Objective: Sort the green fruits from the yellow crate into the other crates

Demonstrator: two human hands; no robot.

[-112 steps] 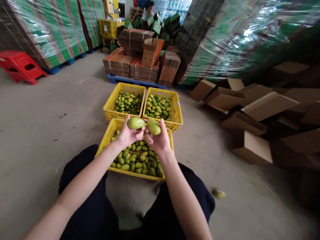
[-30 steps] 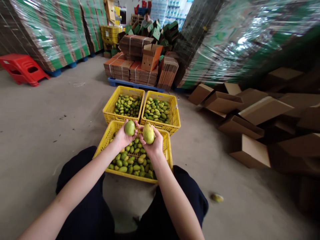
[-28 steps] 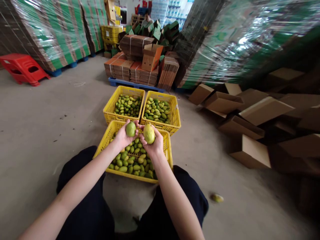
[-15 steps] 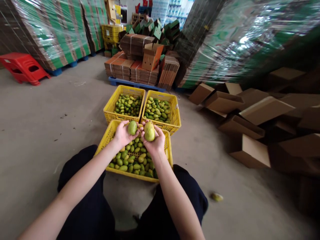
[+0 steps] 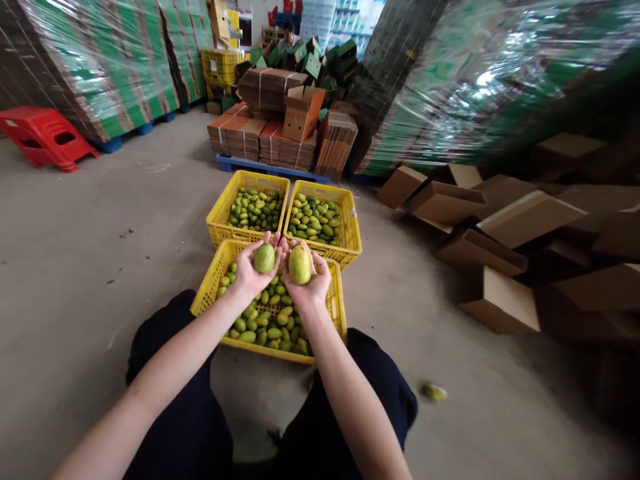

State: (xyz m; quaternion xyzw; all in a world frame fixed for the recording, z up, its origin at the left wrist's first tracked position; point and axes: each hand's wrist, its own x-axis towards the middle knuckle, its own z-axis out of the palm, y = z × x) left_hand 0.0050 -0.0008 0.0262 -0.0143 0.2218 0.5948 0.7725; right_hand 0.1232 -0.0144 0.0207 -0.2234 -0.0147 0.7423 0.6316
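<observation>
My left hand [image 5: 245,272] cradles a green mango [image 5: 264,259], palm turned up and fingers around its side. In my right hand [image 5: 319,285] rests a yellower mango [image 5: 300,265], also on the upturned palm with the fingers behind it. Both hands are side by side, nearly touching, above the near yellow crate [image 5: 342,308]. Many green and yellowish mangoes [image 5: 274,333] lie in that crate, partly hidden by my hands and forearms. Behind it stand a left yellow crate [image 5: 213,223] and a right yellow crate [image 5: 356,233], both holding similar mangoes.
A single mango [image 5: 434,392] lies on the floor by my right knee. Open cardboard boxes [image 5: 505,300] are heaped at right. Flattened cartons [image 5: 287,148] sit on a blue pallet [image 5: 245,165] ahead. A red stool [image 5: 47,137] stands left; a person [image 5: 289,39] is at the back.
My left hand has turned its palm further up, with its fingers more extended beside the green mango. The yellower mango has turned slightly in my right hand. Both mangoes remain held.
</observation>
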